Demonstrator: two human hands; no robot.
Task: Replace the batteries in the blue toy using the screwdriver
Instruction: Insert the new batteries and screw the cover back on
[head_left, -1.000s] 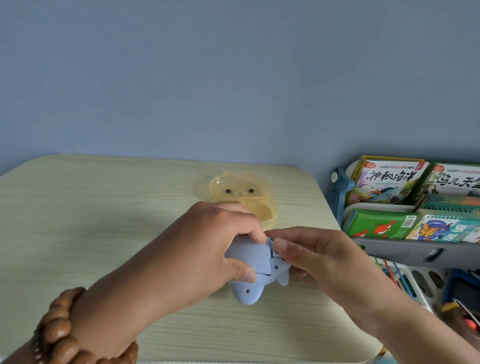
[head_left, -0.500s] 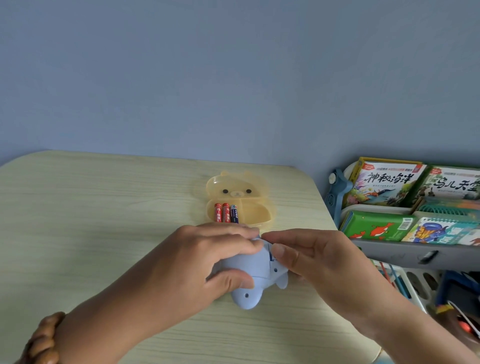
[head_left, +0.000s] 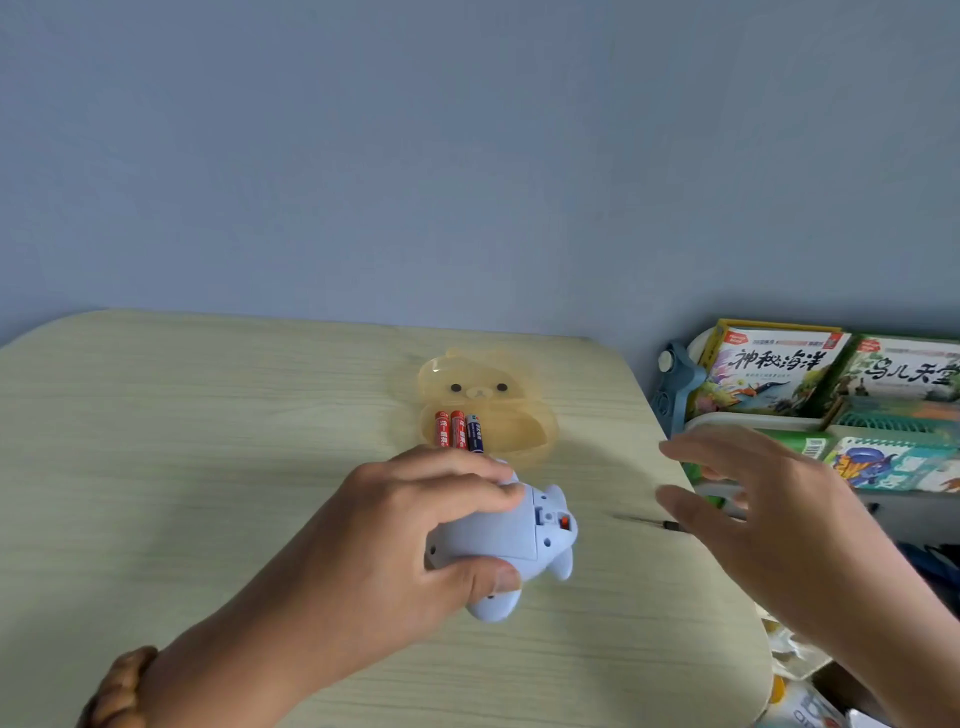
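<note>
The blue toy (head_left: 511, 540) lies on the pale wooden table (head_left: 208, 441), belly up, with an orange part showing near its tail end. My left hand (head_left: 415, 530) grips it between thumb and fingers. My right hand (head_left: 748, 509) hovers to the right with fingers spread and nothing in it. Just under it lies the thin screwdriver (head_left: 644, 521), its dark shaft pointing left; my palm hides its handle. Three batteries (head_left: 458, 429), two red and one dark blue, lie side by side in the open yellow bear-shaped box (head_left: 514, 426) behind the toy.
The table's right edge curves close by my right hand. Beyond it stands a shelf with colourful children's books (head_left: 779, 369) and a blue-grey toy part (head_left: 675, 384). A blue wall rises behind the table. A beaded bracelet (head_left: 124, 686) circles my left wrist.
My right hand let go of the toy and moved right, opening above the screwdriver. My left hand kept its hold and turned the toy, so the tail end now shows.
</note>
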